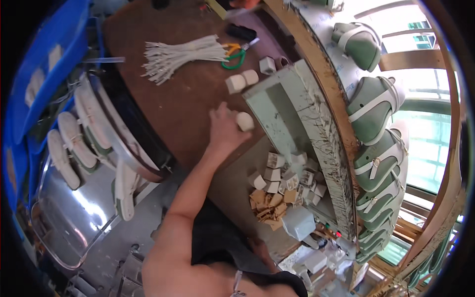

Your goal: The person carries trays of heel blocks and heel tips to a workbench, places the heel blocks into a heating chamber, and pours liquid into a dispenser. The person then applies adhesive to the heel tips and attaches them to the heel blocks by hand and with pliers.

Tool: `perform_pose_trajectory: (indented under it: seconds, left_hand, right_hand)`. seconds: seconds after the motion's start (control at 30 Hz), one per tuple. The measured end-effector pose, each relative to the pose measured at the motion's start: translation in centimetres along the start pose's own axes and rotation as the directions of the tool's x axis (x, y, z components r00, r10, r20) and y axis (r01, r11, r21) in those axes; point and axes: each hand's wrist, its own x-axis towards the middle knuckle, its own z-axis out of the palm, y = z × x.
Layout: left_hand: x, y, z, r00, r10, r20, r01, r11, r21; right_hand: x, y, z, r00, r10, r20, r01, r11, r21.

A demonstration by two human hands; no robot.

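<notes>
Steadying the pale block [245, 122] at my left hand's [226, 127] thumb side wants light, even pressure, I judge; whether it's actually pinched, I cannot tell.

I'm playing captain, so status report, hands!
Left hand at small white rounded block, grip unclear. Right hand low, partly hidden. Nothing visibly in the way.

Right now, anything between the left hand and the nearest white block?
Nothing visible. The left hand is up against the white block; the pair of white blocks lies farther off, not between them.
</notes>
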Motion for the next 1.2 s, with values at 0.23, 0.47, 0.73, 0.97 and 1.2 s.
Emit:
perform_pose_trajectory:
  seconds: [0.23, 0.47, 0.73, 0.97, 1.2]
  left_hand:
    - [7.7, 12.5, 14.3, 0.778, 0.628, -0.008, -0.628, 0.778, 0.015]
    - [13.0, 19.7, 20.7, 0.893, 0.439, -0.101, -0.44, 0.898, 0.015]
    - [4.2, 16.9, 10.0, 0.778, 0.54, 0.321, -0.599, 0.791, 0.123]
    - [2.8, 1.9, -1.6, 0.973, 0.106, -0.205, -0.13, 0.986, -0.106]
    - [15.3, -1.7, 4.6, 0.844, 0.534, -0.051, -0.531, 0.845, 0.07]
  right_hand:
    - [0.8, -1.2, -0.4, 0.949, 0.086, -0.303, -0.02, 0.976, 0.215]
    - [1.5, 0.5, 0.6, 0.917, -0.16, -0.365, 0.135, 0.987, -0.092]
    - [1.8, 1.5, 0.3, 0.899, -0.144, -0.414, 0.121, 0.989, -0.082]
    - [1.4, 1.8, 0.6, 0.919, -0.071, -0.388, 0.061, 0.997, -0.038]
    - [0.9, 1.4, 0.9, 0.932, -0.058, -0.358, 0.029, 0.996, -0.085]
